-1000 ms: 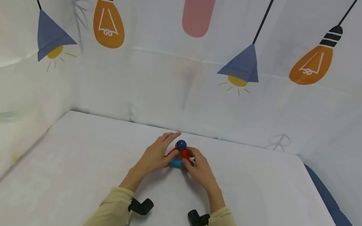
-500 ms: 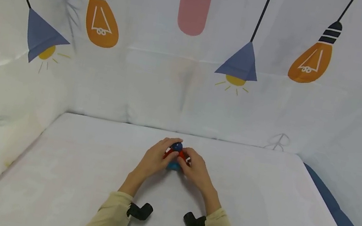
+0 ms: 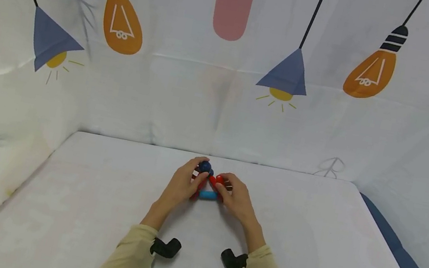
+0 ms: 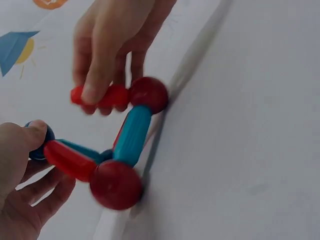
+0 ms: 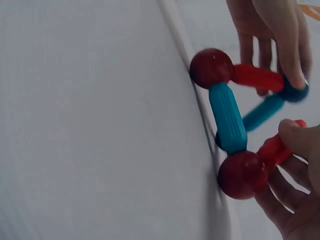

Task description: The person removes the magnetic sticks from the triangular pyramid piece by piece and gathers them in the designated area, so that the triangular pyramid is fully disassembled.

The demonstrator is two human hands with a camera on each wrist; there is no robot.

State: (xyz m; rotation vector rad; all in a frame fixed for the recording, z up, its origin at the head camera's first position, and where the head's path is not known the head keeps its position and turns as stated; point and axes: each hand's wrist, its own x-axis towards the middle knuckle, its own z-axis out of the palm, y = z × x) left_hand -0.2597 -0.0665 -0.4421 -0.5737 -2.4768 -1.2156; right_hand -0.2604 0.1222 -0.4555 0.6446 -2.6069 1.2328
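A frame of magnetic-looking rods and balls stands on the table between both hands. My left hand [image 3: 181, 185] pinches a dark blue ball [image 4: 40, 141] at the top. From that ball a red rod [image 5: 257, 78] slopes down to a dark red ball [image 5: 211, 68], and a teal rod [image 5: 264, 112] runs to a second blue ball, partly hidden. Another teal rod [image 4: 132, 136] joins the two dark red balls. My right hand [image 3: 239, 203] pinches a second red rod [image 4: 113, 96], joined to the other dark red ball [image 4: 149, 95]; its upper end is apart from the pinched blue ball.
The white table [image 3: 98, 209] reaches back to a white cloth wall [image 3: 185, 105] printed with lamps and bulbs. Black wrist mounts [image 3: 167, 247] sit inside each cuff. Dark blue fabric [image 3: 403, 258] shows past the right table edge.
Earlier the two red rods met near the blue ball at the top. Now the left hand has that ball further left, and the right red rod's top has come away to the right.
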